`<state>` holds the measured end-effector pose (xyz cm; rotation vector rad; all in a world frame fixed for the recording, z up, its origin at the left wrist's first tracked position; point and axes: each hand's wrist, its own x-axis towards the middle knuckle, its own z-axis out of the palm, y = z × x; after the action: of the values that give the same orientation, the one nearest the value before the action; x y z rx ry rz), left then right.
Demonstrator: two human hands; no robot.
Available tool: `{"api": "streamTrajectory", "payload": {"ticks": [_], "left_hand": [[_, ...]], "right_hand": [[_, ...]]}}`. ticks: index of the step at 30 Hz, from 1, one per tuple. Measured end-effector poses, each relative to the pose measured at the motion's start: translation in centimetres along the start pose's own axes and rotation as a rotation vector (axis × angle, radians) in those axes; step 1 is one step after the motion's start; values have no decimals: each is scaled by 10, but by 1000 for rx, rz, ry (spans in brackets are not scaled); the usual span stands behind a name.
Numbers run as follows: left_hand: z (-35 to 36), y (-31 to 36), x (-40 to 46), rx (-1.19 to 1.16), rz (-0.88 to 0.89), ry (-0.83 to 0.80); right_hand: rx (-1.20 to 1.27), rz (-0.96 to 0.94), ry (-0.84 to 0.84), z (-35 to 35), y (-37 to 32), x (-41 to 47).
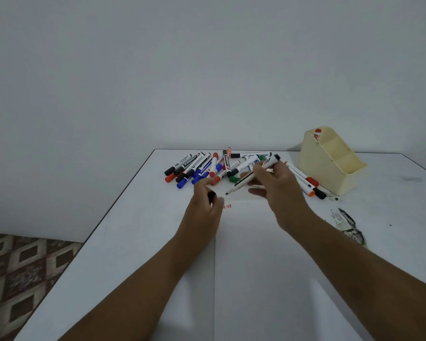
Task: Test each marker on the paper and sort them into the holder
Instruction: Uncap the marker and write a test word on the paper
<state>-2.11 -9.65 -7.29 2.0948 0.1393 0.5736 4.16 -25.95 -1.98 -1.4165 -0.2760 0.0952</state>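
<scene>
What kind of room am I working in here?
Likely a home room with a makeshift desk: a white table against a bare grey wall, patterned brown floor tiles, and a cream desk holder.

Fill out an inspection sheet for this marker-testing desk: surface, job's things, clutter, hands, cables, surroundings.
Surface: white table with dark smudges on its right side.
Job's things: white paper bearing red writing; loose marker pile at the far edge; cream holder far right, one red-capped marker in its rear compartment.
Clutter: several markers lie beside the holder's base.
Hands: right hand holds an uncapped black marker, tip just above the paper; left hand has a grip on a dark object, apparently its cap.
Cables: nothing seen.
Surroundings: plain pale wall; patterned brown floor at left.
</scene>
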Motion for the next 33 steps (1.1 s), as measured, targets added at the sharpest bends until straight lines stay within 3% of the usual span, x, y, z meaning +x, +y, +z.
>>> {"api": "streamTrajectory", "payload": {"ticks": [6, 10, 15, 33], "left_hand": [[-3, 1, 2, 80, 2, -95], [-5, -1, 5, 172, 44, -143], [-4, 3, 5, 247, 39, -207], [-3, 8, -2, 357, 62, -258]], "right_hand": [[-1048, -662, -137, -34, 1, 22], [-1421, -907, -190, -45, 11, 24], [-1541, -967, -201, -37, 14, 16], [-1662, -917, -355, -24, 19, 13]]}}
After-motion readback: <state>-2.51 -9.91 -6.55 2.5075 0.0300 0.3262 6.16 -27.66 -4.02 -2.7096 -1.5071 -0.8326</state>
